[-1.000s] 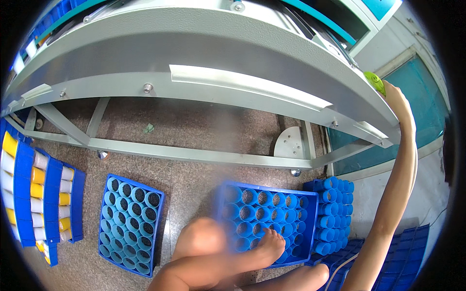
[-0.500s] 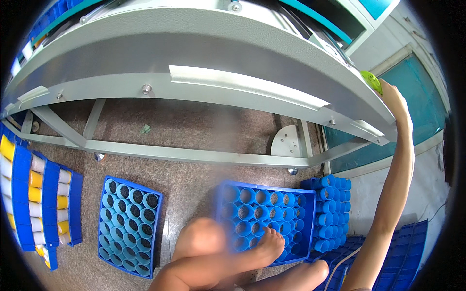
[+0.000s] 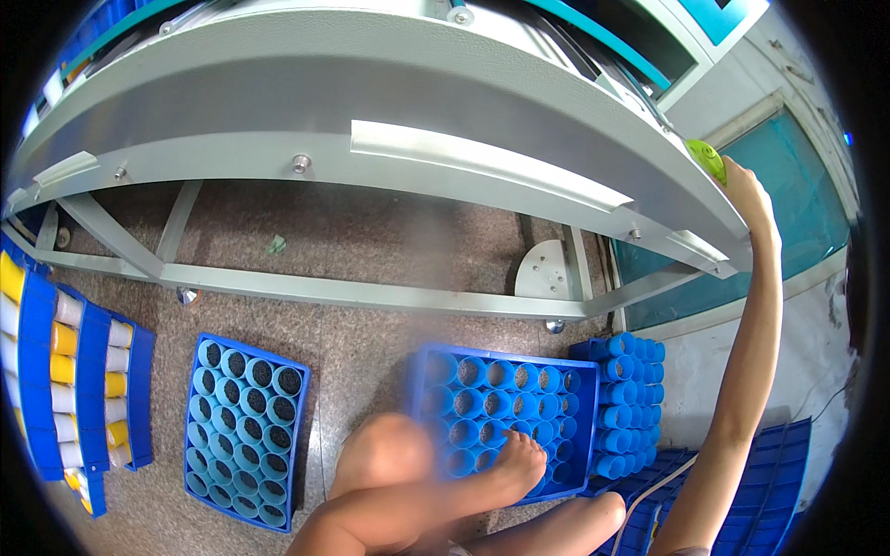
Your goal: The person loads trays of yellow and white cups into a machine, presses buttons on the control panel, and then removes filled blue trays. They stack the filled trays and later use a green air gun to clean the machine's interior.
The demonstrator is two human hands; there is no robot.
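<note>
Currently right hand (image 3: 742, 190) at upper right of frame, fingers pressed on round green plastic button (image 3: 706, 159) on grey metal machine frame (image 3: 371, 102); nothing grasped. Left hand out of view. Risk: overreach, slipping off, or knocking blue tube crates (image 3: 505, 417) at lower centre.

A speckled brown terrazzo floor (image 3: 371, 241) is seen below a large grey metal machine frame (image 3: 306, 102), whose curved panel is bolted across the upper view. Slanted grey struts (image 3: 111, 236) and a horizontal rail (image 3: 371, 292) are fixed beneath it. A teal glass panel (image 3: 788, 176) in a pale frame is set at the right. Everything is lit evenly by bright daylight.
</note>
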